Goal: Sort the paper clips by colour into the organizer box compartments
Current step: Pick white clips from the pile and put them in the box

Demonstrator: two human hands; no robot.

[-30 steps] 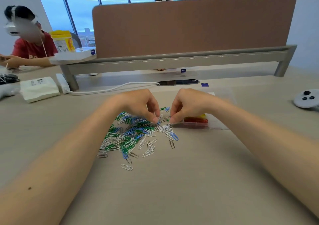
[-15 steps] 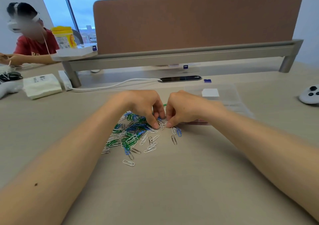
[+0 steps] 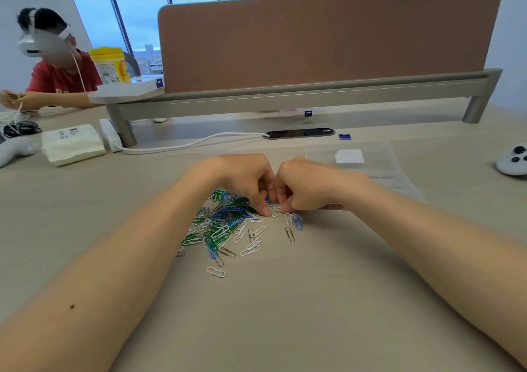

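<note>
A loose pile of green, blue, white and silver paper clips (image 3: 225, 229) lies on the beige table. My left hand (image 3: 245, 182) and my right hand (image 3: 305, 185) meet knuckle to knuckle at the pile's far right corner. Both have their fingers curled down, and the fingertips pinch at white clips (image 3: 274, 210) between them. The clear organizer box (image 3: 379, 166) stands just behind my right hand, with its lid open; my right wrist hides its near compartments. A white label lies in the box.
A desk divider (image 3: 313, 38) on a metal rail crosses the back. A white cable (image 3: 188, 143), a tissue pack (image 3: 72, 143) and a white controller (image 3: 512, 159) lie on the table. Another person sits at the far left.
My two hands have drawn together until they touch over the white clips. The camera has tilted, so the red clips in the box are now hidden behind my right wrist.
</note>
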